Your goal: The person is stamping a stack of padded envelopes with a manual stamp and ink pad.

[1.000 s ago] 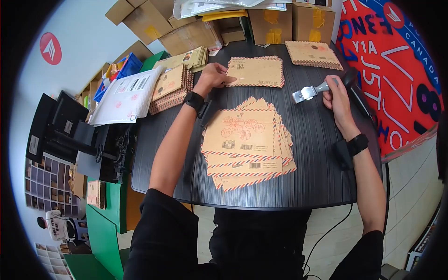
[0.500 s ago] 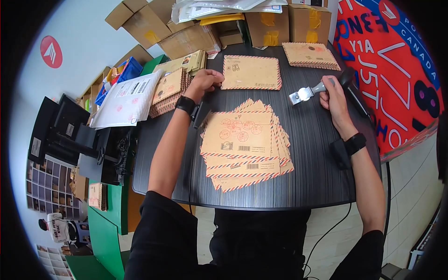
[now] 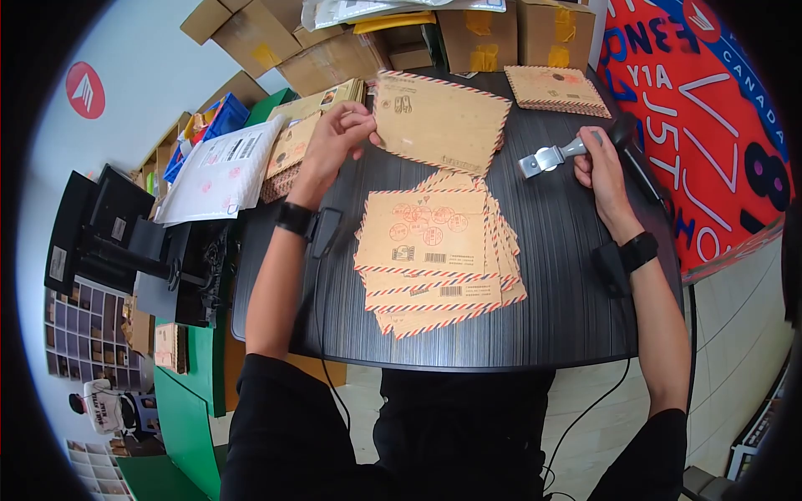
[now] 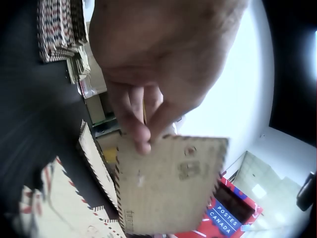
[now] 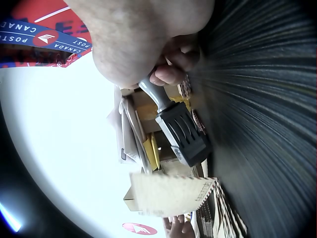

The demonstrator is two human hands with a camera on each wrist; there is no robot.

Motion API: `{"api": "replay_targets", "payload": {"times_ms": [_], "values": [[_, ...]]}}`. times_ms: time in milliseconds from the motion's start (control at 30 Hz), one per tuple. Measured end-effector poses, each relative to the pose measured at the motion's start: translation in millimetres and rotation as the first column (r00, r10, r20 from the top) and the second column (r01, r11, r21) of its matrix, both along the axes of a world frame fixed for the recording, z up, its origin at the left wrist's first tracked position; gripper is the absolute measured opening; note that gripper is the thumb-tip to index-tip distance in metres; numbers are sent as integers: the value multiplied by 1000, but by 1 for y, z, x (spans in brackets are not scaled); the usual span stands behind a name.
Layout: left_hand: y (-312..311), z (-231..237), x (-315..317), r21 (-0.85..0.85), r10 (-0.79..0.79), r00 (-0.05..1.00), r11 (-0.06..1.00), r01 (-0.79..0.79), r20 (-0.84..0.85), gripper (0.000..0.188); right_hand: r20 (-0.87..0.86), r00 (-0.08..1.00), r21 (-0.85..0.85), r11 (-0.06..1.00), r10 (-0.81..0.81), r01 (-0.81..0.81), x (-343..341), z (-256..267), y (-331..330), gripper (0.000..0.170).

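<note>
My left hand (image 3: 338, 149) pinches the left edge of a tan airmail envelope (image 3: 441, 123) with a striped border. In the left wrist view, thumb and fingertips meet at the top corner of this envelope (image 4: 171, 183), which hangs tilted over the table. In my right hand (image 3: 603, 171) is a grey-handled tool (image 3: 545, 160) with a silver head. The right wrist view shows a black slotted side on that tool (image 5: 183, 134), held just over the tabletop. A fanned pile of envelopes (image 3: 426, 242), its top one bearing red round postmarks, lies in front of me.
More envelopes are stacked at the back right (image 3: 558, 90) and at the left (image 3: 288, 150). Beside the left stack lies a white bubble mailer (image 3: 219, 171). Cardboard boxes (image 3: 480, 42) line the back edge. A black handheld device (image 3: 639, 167) stands behind my right hand.
My left hand has lifted the top envelope from the back of the table, tilting it and bringing it toward the fanned pile. The right hand has hardly moved and still holds the tool.
</note>
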State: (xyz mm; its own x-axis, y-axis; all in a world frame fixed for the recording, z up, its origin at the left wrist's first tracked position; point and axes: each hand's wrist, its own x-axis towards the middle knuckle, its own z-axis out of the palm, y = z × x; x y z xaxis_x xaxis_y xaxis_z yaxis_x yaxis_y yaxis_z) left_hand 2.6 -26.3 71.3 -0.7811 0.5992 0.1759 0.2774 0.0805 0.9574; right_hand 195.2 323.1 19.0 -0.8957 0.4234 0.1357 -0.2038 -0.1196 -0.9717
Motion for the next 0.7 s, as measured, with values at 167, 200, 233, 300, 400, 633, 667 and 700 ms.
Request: {"api": "replay_targets", "payload": {"times_ms": [167, 200, 233, 300, 400, 633, 667, 700], "values": [[-36, 0, 33, 3, -146, 987, 989, 147, -63, 15, -5, 1000, 8, 1000, 16, -16, -1, -2, 3, 24], [-43, -4, 33, -57, -220, 975, 974, 218, -38, 16, 3, 1000, 15, 1000, 23, -23, -1, -3, 2, 24], [-50, -8, 34, -109, -288, 957, 952, 286, -12, 16, 4, 1000, 12, 1000, 8, -8, -1, -2, 2, 23], [-60, -16, 35, -136, -341, 940, 930, 341, 20, 16, 10, 1000, 14, 1000, -18, 18, -1, 0, 0, 22], [-62, -23, 34, -196, -444, 890, 868, 456, 104, 16, 15, 1000, 30, 1000, -6, 5, 0, 1, -1, 21], [-65, -13, 45, -226, -420, 882, 857, 463, 216, 20, -98, 993, 272, 959, -59, 84, 6, 38, -33, 16], [-67, -16, 47, -239, -422, 878, 849, 470, 229, 20, -152, 987, 377, 920, -49, 103, 10, 50, -43, 15], [-69, -20, 47, -213, -410, 884, 864, 455, 223, 20, -206, 978, 470, 873, -35, 130, 12, 63, -57, 13]]}}
